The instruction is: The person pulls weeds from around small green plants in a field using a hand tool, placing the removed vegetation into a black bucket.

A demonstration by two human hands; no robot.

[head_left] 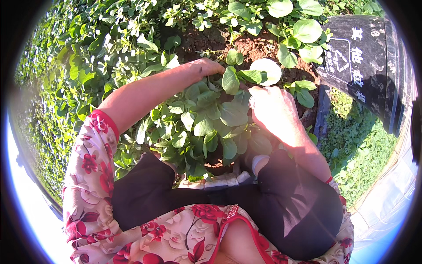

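Broad-leaved green plants (pixel 204 121) fill the ground between my arms and knees. My left hand (pixel 212 67) reaches in beside an upright leaf (pixel 230 80), its fingertips lost behind the foliage. Just to the right, my right hand (pixel 269 102) is closed low among the stems, its knuckles turned up. Leaves and strong sunlight hide what its fingers pinch. A round leaf (pixel 266 71), bleached nearly white by the sun, stands just beyond the right hand. The two hands are a short way apart, with a few leaves between them.
A large black plastic bin (pixel 365 57) with white printing stands at the upper right. Reddish-brown soil (pixel 252 47) shows beyond my hands. Dense low greenery (pixel 57 97) spreads along the left. My dark-trousered knees (pixel 299 198) flank the near plants.
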